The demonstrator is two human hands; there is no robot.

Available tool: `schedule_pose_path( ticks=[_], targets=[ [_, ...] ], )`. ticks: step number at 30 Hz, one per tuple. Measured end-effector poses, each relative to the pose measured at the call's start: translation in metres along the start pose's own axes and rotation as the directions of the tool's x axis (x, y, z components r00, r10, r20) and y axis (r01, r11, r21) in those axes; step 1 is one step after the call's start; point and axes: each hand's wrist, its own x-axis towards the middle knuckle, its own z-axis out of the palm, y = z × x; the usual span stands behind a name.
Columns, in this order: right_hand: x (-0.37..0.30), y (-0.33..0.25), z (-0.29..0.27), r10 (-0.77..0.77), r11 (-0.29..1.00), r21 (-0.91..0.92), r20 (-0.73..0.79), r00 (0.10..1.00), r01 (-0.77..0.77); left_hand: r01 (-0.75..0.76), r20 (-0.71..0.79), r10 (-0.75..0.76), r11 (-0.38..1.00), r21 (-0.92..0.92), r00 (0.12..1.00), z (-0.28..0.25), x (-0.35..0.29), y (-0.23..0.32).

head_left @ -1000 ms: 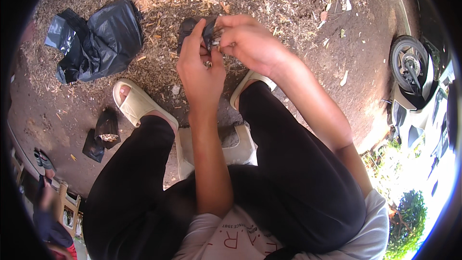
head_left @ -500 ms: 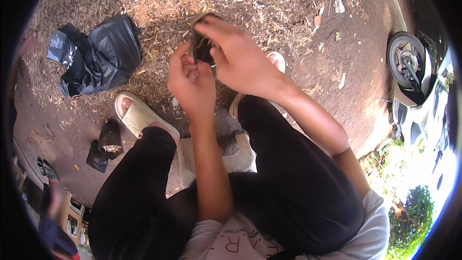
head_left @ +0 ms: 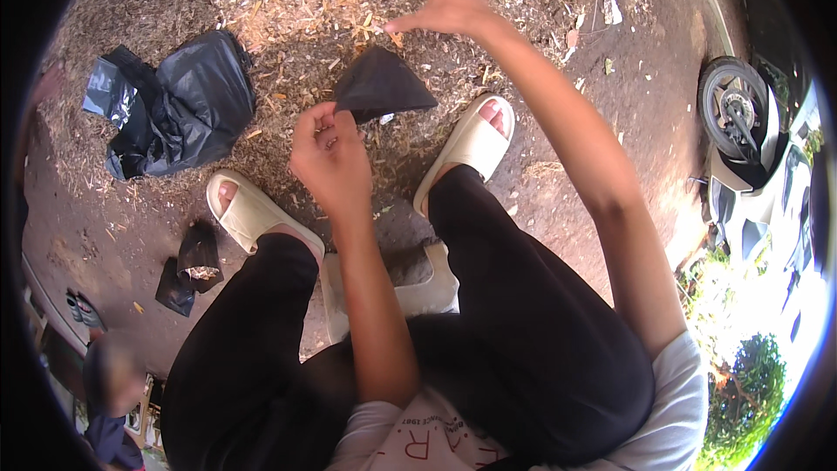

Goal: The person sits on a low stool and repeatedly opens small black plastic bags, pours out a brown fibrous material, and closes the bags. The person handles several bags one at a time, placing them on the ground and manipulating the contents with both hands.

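My left hand (head_left: 330, 157) pinches the edge of a small black plastic planting bag (head_left: 384, 83), between thumb and fingers. The bag hangs flattened into a roughly triangular shape above the ground; its inside is hidden. My right hand (head_left: 452, 4) is off the bag, beyond it and to the right, fingers spread over the loose brown wood chips and soil (head_left: 296, 0). Nothing shows in its fingers. A large crumpled black plastic bag (head_left: 205, 96) lies to the left of my left hand.
Two small black bags, one with chips at its mouth (head_left: 199, 253), lie by my left sandal (head_left: 253, 214). A pale low stool (head_left: 427, 292) is beneath me. A motorbike (head_left: 737, 122) stands at the right. Another person (head_left: 113, 401) is at the lower left.
My right hand has left the small bag and reached up and away over the chips, its fingers spreading. The bag stays in my left hand, now hanging flat to the right.
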Motion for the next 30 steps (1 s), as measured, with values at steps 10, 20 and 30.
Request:
schedule_pose_path(
  ticks=[10, 20, 30],
  targets=[
    [-0.017, -0.031, 0.012, -0.044, 0.997, 0.072, 0.232, 0.972, 0.028, 0.027, -0.099, -0.042, 0.989, -0.146, 0.994, -0.003, 0.003, 0.009],
    [-0.017, -0.017, 0.026, -0.129, 0.982, 0.151, 0.108, 0.986, 0.112, 0.06, -0.152, -0.089, 0.981, -0.186, 0.984, -0.004, 0.005, 0.013],
    [-0.022, 0.023, -0.018, 0.125, -0.094, 0.884, 0.467, 0.875, -0.458, -0.37, 0.137, 0.357, 0.925, 0.083, 0.924, -0.005, 0.004, 0.004]
  ],
)
